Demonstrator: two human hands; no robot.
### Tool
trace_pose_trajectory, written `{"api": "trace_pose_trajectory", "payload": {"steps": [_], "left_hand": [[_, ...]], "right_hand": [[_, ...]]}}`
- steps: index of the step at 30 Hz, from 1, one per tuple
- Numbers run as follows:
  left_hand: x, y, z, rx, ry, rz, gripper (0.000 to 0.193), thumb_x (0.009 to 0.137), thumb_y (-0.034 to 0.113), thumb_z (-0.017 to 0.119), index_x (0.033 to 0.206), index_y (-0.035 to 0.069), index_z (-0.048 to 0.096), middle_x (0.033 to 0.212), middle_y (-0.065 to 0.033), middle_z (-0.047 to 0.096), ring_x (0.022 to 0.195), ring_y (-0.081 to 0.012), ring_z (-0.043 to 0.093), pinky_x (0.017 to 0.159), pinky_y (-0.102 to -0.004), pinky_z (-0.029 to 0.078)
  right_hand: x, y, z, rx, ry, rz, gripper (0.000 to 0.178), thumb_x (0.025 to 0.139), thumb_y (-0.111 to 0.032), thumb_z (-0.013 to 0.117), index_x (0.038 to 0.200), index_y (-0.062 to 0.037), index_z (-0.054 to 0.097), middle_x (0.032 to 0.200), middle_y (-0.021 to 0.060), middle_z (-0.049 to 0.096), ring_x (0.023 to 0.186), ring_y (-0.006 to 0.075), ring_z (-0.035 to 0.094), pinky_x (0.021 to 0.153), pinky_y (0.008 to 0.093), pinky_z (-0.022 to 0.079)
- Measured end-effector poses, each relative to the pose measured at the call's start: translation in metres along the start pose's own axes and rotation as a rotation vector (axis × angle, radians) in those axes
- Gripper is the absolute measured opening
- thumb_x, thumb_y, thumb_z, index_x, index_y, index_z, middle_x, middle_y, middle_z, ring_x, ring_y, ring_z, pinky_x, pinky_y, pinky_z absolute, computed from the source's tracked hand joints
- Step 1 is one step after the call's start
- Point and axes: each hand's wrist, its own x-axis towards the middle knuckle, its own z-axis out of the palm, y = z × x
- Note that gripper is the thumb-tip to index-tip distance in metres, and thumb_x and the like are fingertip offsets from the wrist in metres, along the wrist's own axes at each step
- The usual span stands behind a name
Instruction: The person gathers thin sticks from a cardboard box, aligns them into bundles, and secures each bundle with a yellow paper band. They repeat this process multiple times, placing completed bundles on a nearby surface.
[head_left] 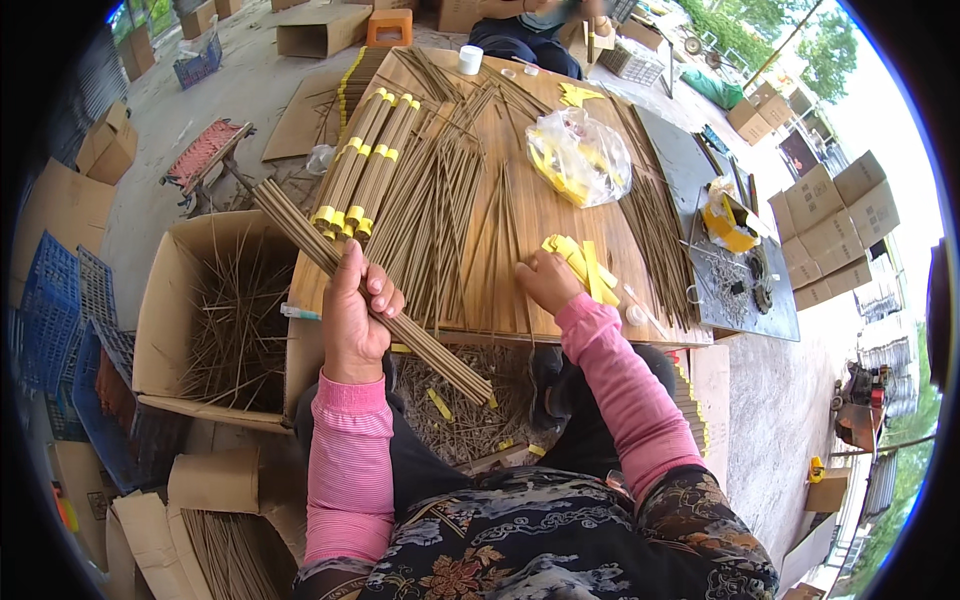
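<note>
My left hand (358, 310) is closed round a bundle of thin brown sticks (430, 352), which look like incense sticks. The bundle slants over the table's near edge, its far end beside the carton on the left. My right hand (550, 282) rests on the wooden table (495, 255) with its fingers curled. It touches the near side of a small pile of yellow paper strips (572, 258); what its fingertips hold, if anything, is hidden. Finished bundles with yellow bands (368, 165) lie stacked at the table's left. Loose brown sticks (430, 220) spread beside them.
A clear plastic bag (580, 160) of yellow strips and a white jar (470, 60) stand farther back. Left of the table, an open carton (165, 320) holds loose sticks. A dark board (745, 290) bears a yellow box (730, 222). Another person (530, 35) sits across the table.
</note>
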Motion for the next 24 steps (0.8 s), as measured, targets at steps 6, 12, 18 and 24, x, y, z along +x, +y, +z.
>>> {"api": "trace_pose_trajectory", "payload": {"steps": [6,12,18,24], "left_hand": [[0.002,-0.002,0.004,0.05,0.018,-0.018,0.032,0.084,0.035,0.059,0.066,0.014,0.043,0.053,0.0028,0.043,0.041,-0.0058,0.039,0.036,-0.0206,0.033],[0.006,-0.01,0.007,0.057,-0.017,-0.039,0.03,0.085,0.033,0.057,0.067,0.014,0.043,0.053,0.0028,0.043,0.039,-0.0057,0.038,0.035,-0.021,0.033],[0.0,-0.024,0.041,0.188,-0.028,0.089,0.023,0.087,0.026,0.055,0.071,0.012,0.046,0.052,0.0026,0.043,0.039,-0.0064,0.038,0.035,-0.022,0.034],[-0.014,-0.055,0.125,0.465,-0.348,0.298,0.023,0.085,0.016,0.059,0.07,0.005,0.045,0.053,-0.0018,0.046,0.044,-0.0094,0.045,0.042,-0.0214,0.039]], "right_hand": [[0.053,-0.046,0.036,-0.03,0.009,-0.142,0.034,0.081,-0.03,0.05,0.094,0.0012,0.055,0.101,0.0235,0.055,0.099,0.035,0.051,0.086,0.0402,0.04],[0.056,-0.044,0.033,0.192,-0.024,-0.234,0.037,0.082,-0.031,0.052,0.099,0.0015,0.055,0.094,0.0203,0.059,0.093,0.0363,0.054,0.083,0.0399,0.043],[-0.027,-0.026,-0.021,0.802,-0.355,-0.387,0.036,0.076,-0.013,0.058,0.109,0.0016,0.053,0.089,0.0126,0.059,0.087,0.0253,0.058,0.082,0.033,0.046],[-0.063,-0.007,-0.06,0.666,-0.102,-0.649,0.056,0.065,-0.002,0.058,0.12,-0.0004,0.044,0.112,0.0168,0.051,0.109,0.0273,0.049,0.093,0.0329,0.039]]}}
